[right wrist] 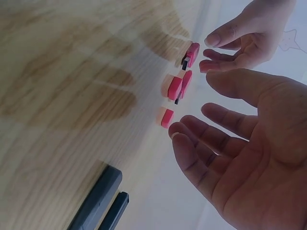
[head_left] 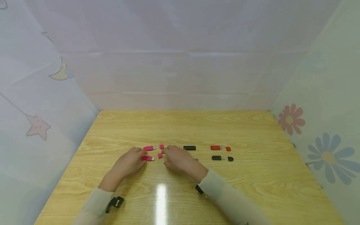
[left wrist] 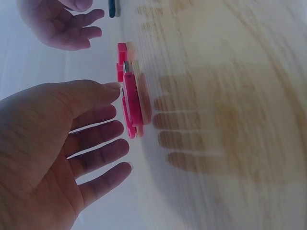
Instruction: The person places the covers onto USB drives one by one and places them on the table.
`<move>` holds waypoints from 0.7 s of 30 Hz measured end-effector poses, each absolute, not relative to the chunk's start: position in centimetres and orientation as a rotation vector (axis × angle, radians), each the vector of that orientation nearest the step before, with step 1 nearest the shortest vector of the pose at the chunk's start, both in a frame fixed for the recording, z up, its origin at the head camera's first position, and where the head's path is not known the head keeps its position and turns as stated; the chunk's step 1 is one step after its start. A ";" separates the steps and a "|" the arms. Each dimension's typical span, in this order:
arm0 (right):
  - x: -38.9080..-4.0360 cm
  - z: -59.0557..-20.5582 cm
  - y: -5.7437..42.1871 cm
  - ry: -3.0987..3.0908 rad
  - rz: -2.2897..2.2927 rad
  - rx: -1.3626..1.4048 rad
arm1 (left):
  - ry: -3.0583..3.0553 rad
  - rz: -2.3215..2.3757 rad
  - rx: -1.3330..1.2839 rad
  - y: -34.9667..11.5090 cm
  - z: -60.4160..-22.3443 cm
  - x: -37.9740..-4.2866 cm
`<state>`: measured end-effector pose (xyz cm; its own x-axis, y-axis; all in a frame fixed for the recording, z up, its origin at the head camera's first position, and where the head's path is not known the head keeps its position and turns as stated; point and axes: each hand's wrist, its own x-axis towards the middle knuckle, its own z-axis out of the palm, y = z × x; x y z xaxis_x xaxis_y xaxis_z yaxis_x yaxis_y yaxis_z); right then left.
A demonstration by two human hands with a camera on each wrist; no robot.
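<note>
Head view: see near pink USB stick (head_left: 146,158) and far pink USB stick (head_left: 148,148) flat on wooden table (head_left: 180,125), left of middle, one behind the other. Read long axes as left-right, roughly parallel, plugs aimed right toward near pink cap (head_left: 160,155) and far pink cap (head_left: 161,146). Log left hand (head_left: 130,162) at left ends of both sticks; can't tell contact from overlap. Log right hand (head_left: 180,160) just right of caps, fingers loosely bent, empty. Further right, note black capped stick (head_left: 189,147), red stick (head_left: 215,147), red cap (head_left: 228,149), black uncapped stick (head_left: 216,158) with plug aimed right, black cap (head_left: 230,159).

Left wrist view: get palm side of left hand, thumb and fingers apart, relaxed, empty. Mark thumb tip close beside pink sticks; can't confirm touch. Read plugs as aimed up the picture, toward caps and right hand.

Right wrist view: see right palm, fingers softly curved, thumb apart, nothing gripped. Find caps near fingertips. Also get second dark stick (right wrist: 98,196) beside black capped stick, mostly hidden by right wrist in head view.
</note>
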<state>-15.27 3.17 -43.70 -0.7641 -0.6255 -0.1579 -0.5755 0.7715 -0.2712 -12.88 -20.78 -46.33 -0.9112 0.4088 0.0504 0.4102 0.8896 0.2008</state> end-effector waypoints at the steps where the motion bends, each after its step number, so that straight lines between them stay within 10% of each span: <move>1: -15.3 -43.8 3.0 2.725 -0.298 -0.940 | -3.045 -0.330 -0.663 -20.7 -46.3 -12.9; 21: -16.5 -45.1 1.0 2.728 -0.255 -0.934 | -3.030 -0.313 -0.703 -20.7 -47.0 -13.5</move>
<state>-16.48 1.00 -45.10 -0.7648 -0.6203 -0.1743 -0.5772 0.7798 -0.2425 -13.45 -20.68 -46.96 -0.8988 0.4341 0.0605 0.4373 0.8788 0.1907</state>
